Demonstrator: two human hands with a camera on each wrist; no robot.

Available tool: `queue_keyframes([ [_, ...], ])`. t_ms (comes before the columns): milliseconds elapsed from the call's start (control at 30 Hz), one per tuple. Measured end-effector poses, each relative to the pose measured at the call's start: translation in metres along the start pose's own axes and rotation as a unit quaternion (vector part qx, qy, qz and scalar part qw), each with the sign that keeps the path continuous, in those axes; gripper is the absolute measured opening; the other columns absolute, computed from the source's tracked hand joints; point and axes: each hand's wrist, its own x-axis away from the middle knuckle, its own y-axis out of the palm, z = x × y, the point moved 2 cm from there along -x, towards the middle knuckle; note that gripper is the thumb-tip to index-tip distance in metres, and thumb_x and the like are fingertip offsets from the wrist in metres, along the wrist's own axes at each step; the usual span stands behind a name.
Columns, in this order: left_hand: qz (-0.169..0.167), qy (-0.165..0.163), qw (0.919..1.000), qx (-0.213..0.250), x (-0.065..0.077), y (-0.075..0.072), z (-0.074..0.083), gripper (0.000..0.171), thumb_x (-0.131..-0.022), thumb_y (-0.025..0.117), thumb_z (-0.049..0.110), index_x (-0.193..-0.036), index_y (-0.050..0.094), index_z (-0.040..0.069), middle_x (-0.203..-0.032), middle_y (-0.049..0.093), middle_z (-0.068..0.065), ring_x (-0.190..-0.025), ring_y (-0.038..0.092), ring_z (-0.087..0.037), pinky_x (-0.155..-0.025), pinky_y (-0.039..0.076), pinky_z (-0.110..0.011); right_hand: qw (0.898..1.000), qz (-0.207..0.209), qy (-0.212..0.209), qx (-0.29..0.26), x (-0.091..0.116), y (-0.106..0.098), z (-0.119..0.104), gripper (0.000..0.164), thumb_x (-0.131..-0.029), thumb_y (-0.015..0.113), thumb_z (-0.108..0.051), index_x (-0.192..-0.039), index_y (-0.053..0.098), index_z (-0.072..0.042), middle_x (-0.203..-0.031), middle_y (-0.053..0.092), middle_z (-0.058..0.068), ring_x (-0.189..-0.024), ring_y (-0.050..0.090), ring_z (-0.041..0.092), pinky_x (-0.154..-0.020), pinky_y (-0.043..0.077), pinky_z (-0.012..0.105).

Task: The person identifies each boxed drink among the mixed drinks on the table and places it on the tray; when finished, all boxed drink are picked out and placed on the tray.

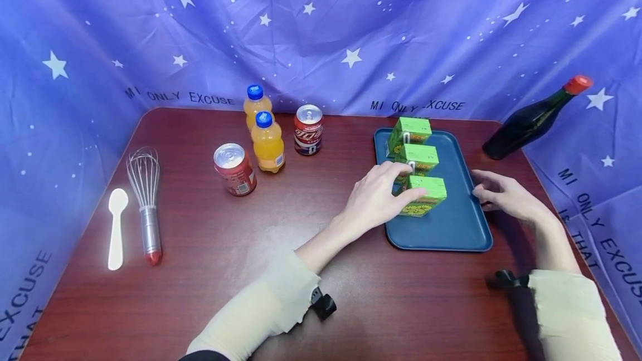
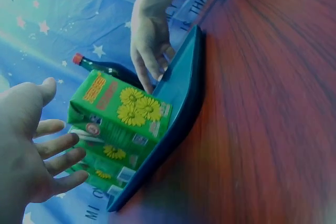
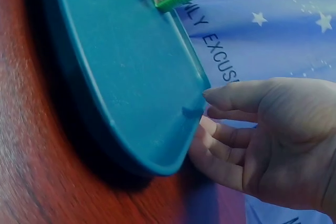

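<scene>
Three green drink cartons with yellow flowers stand in a row along the left side of a blue tray (image 1: 456, 224): a front carton (image 1: 426, 196), a middle carton (image 1: 421, 156) and a back carton (image 1: 414, 127). My left hand (image 1: 373, 196) is at the left of the front and middle cartons, thumb and fingers spread apart. In the left wrist view, the fingers of that hand (image 2: 37, 142) reach toward the carton sides without curling round one. At the tray's right edge, my right hand (image 3: 283, 135) pinches the rim, thumb on top and fingers curled outside it.
A dark bottle with a red cap (image 1: 531, 118) leans beyond the tray's right corner. Left of the tray stand a cola can (image 1: 308, 131), a red can (image 1: 236, 170) and two orange drink bottles (image 1: 269, 146). A whisk (image 1: 149, 210) and white spoon (image 1: 116, 227) lie far left.
</scene>
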Motion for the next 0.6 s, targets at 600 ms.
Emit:
queue_keyframes([
  [600, 0.029, 0.023, 0.9921, -0.119, 0.02, -0.087, -0.051, 0.054, -0.1, 0.058, 0.058, -0.139, 0.06, 0.021, -0.136, 0.064, 0.002, -0.128, 0.059, -0.019, -0.101, 0.056, -0.047, 0.981, -0.006, 0.0, 0.195, -0.001, -0.016, -0.027, 0.067, -0.101, 0.064, -0.016, -0.153, 0.032, 0.01, -0.114, 0.069, 0.03, -0.089, 0.071, 0.021, -0.074, 0.06, 0.035],
])
